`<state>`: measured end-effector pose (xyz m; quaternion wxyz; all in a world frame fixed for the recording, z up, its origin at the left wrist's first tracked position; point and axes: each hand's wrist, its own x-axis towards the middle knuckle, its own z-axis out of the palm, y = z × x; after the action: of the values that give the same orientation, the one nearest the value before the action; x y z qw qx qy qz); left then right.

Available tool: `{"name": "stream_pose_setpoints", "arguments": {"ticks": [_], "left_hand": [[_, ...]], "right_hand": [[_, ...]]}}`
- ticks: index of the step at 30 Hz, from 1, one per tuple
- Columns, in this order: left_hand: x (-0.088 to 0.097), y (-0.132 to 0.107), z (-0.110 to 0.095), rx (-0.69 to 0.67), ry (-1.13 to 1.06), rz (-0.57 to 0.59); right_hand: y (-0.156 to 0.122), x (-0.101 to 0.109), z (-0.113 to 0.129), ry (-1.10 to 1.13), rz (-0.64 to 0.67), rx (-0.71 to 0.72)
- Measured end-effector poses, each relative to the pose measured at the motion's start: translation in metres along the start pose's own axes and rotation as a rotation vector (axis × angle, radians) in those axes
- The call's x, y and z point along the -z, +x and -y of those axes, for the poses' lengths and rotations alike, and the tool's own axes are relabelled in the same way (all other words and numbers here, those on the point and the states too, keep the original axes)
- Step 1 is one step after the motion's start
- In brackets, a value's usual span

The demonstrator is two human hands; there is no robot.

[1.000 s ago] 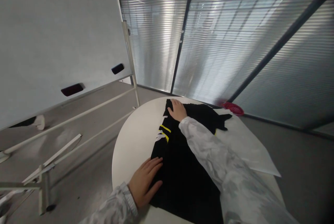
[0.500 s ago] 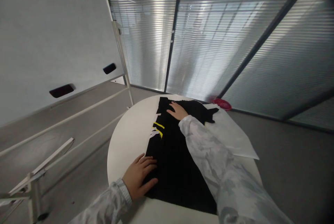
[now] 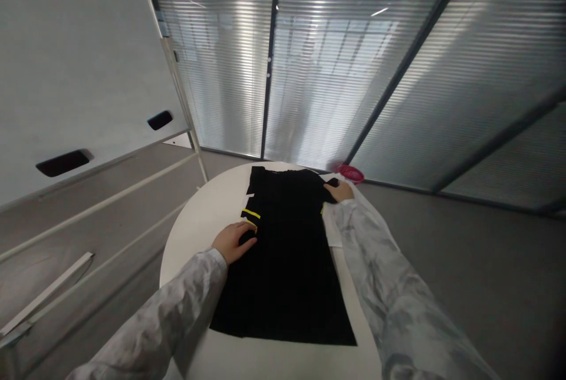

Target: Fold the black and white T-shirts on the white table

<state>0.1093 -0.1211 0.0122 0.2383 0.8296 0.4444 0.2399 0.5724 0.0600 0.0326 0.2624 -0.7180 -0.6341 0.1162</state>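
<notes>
A black shirt (image 3: 287,262) lies spread on a round white table (image 3: 190,220), its wide hem toward me. At its left edge is a folded sleeve (image 3: 251,215) with yellow stripes and white patches. My left hand (image 3: 233,242) rests on that sleeve, palm down, with the thumb apart from the fingers. Over at the upper right, my right hand (image 3: 341,191) pinches the shirt's other sleeve (image 3: 326,190), fingers closed on the black cloth. A bit of yellow shows below that sleeve.
Under the shirt's right side lies a white sheet (image 3: 333,229), partly covered by my right arm. A pink-red mesh item (image 3: 351,173) sits past the table's far right edge. A whiteboard on a metal frame (image 3: 132,182) stands left. Ribbed glass panels (image 3: 327,73) rise behind.
My left hand has moved up from the lower left edge to the striped sleeve. My right hand has gone from the upper middle to the right sleeve and gripped it. The shirt lies wider and straighter.
</notes>
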Motion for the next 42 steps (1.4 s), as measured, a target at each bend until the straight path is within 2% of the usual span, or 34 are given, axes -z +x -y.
{"name": "stream_pose_setpoints", "arguments": {"ticks": [3,7,12,14,16,18,21,22,24,27,30,32,34,37,42], "left_hand": [[-0.015,0.015,0.005,0.009,-0.058,-0.071],[-0.028,0.017,0.012,-0.003,-0.138,-0.141],[-0.033,0.018,0.021,0.087,-0.297,-0.199],[-0.033,0.021,0.024,0.147,-0.358,-0.218],[-0.032,0.028,0.028,0.214,-0.415,-0.228],[-0.029,0.041,0.032,0.271,-0.441,-0.217],[-0.023,0.075,0.040,0.355,-0.388,-0.192],[-0.021,0.089,0.043,0.391,-0.354,-0.188],[-0.017,0.122,0.049,0.453,-0.287,-0.185],[-0.016,0.172,0.057,0.458,-0.213,-0.208],[-0.017,0.210,0.067,0.434,-0.148,-0.206],[-0.019,0.228,0.073,0.427,-0.113,-0.177],[-0.020,0.242,0.080,0.425,-0.084,-0.132],[-0.018,0.261,0.086,0.405,-0.061,-0.073],[-0.004,0.289,0.089,0.353,-0.062,-0.088]], "right_hand": [[0.008,-0.010,0.024,-0.034,-0.084,-0.137],[0.023,-0.023,0.074,-0.035,-0.065,-0.037],[0.038,-0.049,0.147,0.258,0.194,0.066],[0.038,-0.060,0.166,0.332,0.308,0.072],[0.033,-0.069,0.174,0.354,0.386,0.083],[0.021,-0.071,0.168,0.353,0.423,0.100],[-0.015,-0.067,0.142,0.309,0.416,0.144],[-0.033,-0.064,0.132,0.279,0.401,0.178],[-0.075,-0.058,0.113,0.165,0.331,0.336],[-0.148,-0.050,0.096,0.025,0.196,0.498],[-0.214,-0.046,0.092,-0.063,0.131,0.500],[-0.244,-0.046,0.092,-0.128,0.099,0.474],[-0.264,-0.045,0.091,-0.208,0.053,0.437],[-0.279,-0.039,0.089,-0.347,0.000,0.338],[-0.287,-0.026,0.082,-0.489,0.044,0.179]]}}
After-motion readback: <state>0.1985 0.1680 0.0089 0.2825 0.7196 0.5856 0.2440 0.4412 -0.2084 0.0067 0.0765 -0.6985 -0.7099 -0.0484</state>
